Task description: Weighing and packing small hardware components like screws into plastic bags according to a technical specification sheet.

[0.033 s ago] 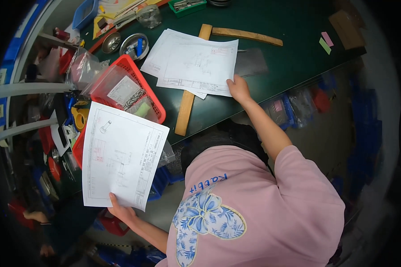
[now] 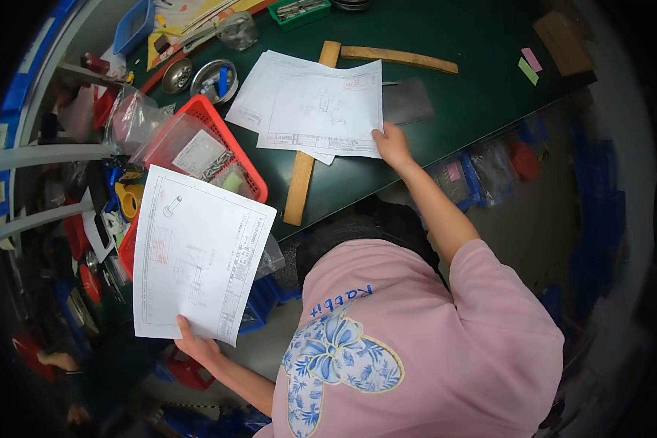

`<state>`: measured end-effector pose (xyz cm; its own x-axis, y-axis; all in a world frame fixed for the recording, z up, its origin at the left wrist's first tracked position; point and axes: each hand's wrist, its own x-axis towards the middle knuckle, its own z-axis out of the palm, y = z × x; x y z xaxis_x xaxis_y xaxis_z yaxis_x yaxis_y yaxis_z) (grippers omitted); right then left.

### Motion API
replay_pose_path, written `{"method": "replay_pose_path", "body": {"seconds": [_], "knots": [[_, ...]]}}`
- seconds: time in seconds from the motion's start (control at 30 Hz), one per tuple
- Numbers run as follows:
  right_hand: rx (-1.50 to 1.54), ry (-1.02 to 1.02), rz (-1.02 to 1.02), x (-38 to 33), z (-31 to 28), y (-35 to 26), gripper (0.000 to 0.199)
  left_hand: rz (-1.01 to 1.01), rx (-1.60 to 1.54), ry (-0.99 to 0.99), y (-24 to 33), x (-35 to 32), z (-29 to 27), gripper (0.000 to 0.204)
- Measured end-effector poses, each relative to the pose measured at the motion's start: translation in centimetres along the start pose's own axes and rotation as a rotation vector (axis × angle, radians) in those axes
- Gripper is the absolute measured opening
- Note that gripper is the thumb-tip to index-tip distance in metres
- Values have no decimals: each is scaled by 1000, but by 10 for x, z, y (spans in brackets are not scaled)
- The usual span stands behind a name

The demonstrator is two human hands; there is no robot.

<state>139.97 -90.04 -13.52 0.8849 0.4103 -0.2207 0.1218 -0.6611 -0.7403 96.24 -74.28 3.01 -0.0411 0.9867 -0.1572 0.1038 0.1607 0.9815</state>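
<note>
My left hand pinches the lower edge of a white technical drawing sheet, held up off the table at the left. A bolt-like part is printed near one corner of that sheet, with dimensioned views and a red stamp. Closed on the near right corner of another drawing sheet is my right hand. That sheet overlaps more paper sheets on the table. Beneath the papers lies a long wooden strip.
On the green table, a red basket holds bagged small parts. Metal bowls, a second wooden strip, a dark plate and a cardboard piece lie about. Another person's hand shows at lower left.
The table and its things sit slightly farther left in view. The far right corner of the sheet in my right hand has shifted a little left. Both hands keep their hold.
</note>
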Motion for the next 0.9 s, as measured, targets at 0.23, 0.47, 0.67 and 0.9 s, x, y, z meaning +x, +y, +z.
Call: {"method": "replay_pose_path", "body": {"seconds": [0.23,0.47,0.67,0.9], "knots": [[767,132,85,2,-143,6,22,6,179,-310,15,70,138,40],[911,284,-17,-7,-244,33,23,121,376,-737,-29,110,305,29],[921,53,-62,9,-236,11,27,690,827,-482,-30,99,360,58],[1019,-257,-23,13,-138,-37,29,-270,-281,-1154,-13,-40,340,85]]}}
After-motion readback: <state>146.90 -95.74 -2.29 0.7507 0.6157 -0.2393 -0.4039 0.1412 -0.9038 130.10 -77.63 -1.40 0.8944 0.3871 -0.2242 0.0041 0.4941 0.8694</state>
